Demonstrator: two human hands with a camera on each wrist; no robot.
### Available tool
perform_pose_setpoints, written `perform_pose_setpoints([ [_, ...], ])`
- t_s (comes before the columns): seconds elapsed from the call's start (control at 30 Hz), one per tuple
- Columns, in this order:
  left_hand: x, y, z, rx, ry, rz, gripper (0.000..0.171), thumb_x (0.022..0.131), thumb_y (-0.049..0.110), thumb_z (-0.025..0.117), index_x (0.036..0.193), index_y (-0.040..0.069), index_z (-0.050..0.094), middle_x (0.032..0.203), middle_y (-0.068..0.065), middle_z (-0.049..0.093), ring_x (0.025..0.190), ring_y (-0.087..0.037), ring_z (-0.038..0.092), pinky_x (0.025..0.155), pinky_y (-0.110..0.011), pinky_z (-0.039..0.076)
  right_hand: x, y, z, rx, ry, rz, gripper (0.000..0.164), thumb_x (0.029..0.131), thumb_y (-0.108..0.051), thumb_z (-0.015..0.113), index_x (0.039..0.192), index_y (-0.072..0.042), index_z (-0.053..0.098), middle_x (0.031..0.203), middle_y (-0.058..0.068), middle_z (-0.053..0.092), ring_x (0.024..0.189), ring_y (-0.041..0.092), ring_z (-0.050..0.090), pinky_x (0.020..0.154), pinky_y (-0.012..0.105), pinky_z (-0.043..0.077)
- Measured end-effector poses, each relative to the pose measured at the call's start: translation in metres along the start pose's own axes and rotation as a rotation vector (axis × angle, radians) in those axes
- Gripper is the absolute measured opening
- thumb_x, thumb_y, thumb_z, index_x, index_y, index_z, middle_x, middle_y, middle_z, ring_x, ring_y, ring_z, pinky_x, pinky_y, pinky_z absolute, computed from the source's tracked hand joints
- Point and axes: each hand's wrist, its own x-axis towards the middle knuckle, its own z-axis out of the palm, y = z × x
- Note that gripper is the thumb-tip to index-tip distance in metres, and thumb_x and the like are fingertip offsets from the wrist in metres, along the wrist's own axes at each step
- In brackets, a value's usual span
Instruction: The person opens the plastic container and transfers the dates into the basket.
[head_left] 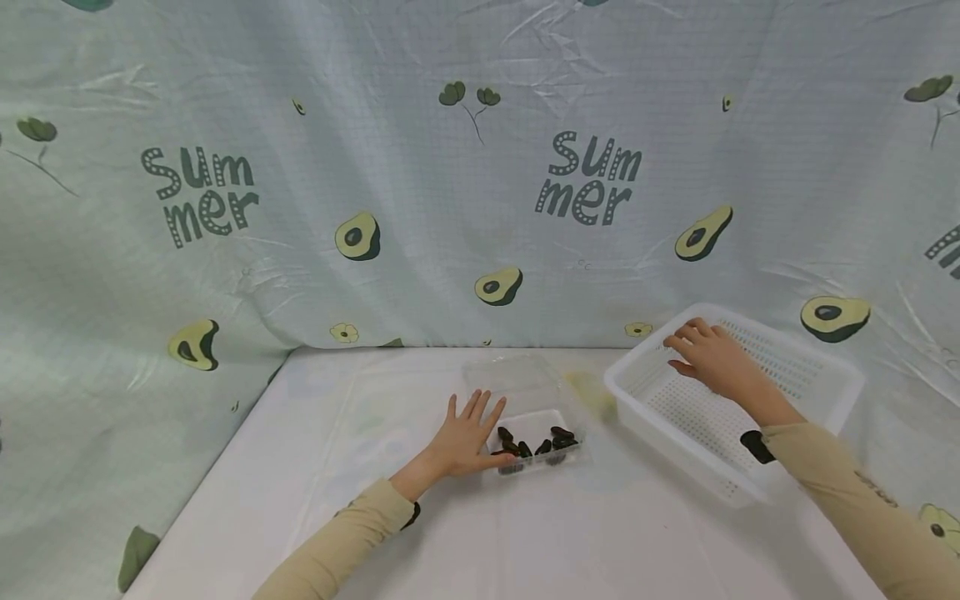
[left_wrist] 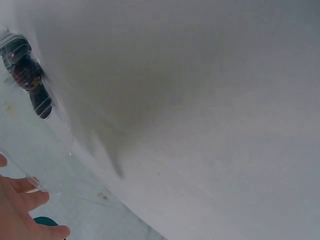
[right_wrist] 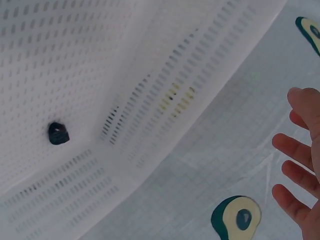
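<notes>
A clear plastic box [head_left: 538, 419] with its lid raised lies on the table, holding several dark, glossy, oblong pieces [head_left: 562, 437] that look like dates. My left hand [head_left: 461, 437] rests at the box's left side with fingers spread and straight, its thumb along the front edge. The left wrist view shows a few of the dark pieces [left_wrist: 26, 72] through the plastic and fingers [left_wrist: 35, 200] by the rim. Above the white perforated basket [head_left: 660, 433] hovers my right hand [head_left: 712, 362], fingers loosely bent around nothing. One dark piece [right_wrist: 58, 133] lies on the basket floor.
The white table [head_left: 360, 425] ends at a pale curtain [head_left: 420, 192] printed with avocados and lettering, hanging along its back and sides. A faint yellow patch [head_left: 592, 393] shows between box and basket. The basket's high walls stand at the right.
</notes>
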Motion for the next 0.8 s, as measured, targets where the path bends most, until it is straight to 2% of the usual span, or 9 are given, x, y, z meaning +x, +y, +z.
perform_pose_setpoints([
  [0.17,-0.004,-0.002,0.004,-0.026,0.0,0.001,0.095,0.075,0.079,0.01,0.145,0.014,0.011,0.149,-0.016,0.013,0.138,-0.032,0.015,0.101,-0.063,0.016,0.008,-0.016,-0.004,-0.004,0.024,-0.035,0.037,0.062,-0.014,0.077,0.093,-0.007,0.059,0.087,0.008,0.059,0.087,0.028,0.05,0.064,0.04,0.045],
  [0.37,-0.006,-0.002,0.008,-0.04,-0.008,-0.005,0.095,0.074,0.08,0.007,0.145,0.018,0.005,0.15,-0.017,0.008,0.138,-0.032,0.011,0.1,-0.064,0.015,0.017,-0.038,-0.007,0.01,0.045,-0.087,0.032,0.067,-0.016,0.075,0.094,-0.008,0.059,0.088,0.008,0.059,0.089,0.028,0.052,0.064,0.039,0.046],
  [0.53,-0.006,-0.002,0.01,-0.016,-0.01,-0.009,0.098,0.074,0.08,0.008,0.145,0.013,0.009,0.15,-0.017,0.01,0.138,-0.031,0.01,0.1,-0.064,0.016,0.027,-0.059,-0.009,0.007,0.052,-0.102,0.038,0.062,-0.016,0.078,0.094,-0.009,0.059,0.088,0.007,0.057,0.089,0.027,0.051,0.061,0.037,0.045],
  [0.8,-0.006,-0.003,0.009,0.017,-0.035,-0.012,0.096,0.076,0.078,0.015,0.145,0.012,0.009,0.15,-0.017,0.01,0.138,-0.031,0.01,0.1,-0.064,0.015,0.04,-0.084,-0.002,-0.001,0.049,-0.119,0.036,0.066,-0.024,0.077,0.096,-0.014,0.059,0.09,0.005,0.058,0.09,0.025,0.052,0.063,0.036,0.045],
])
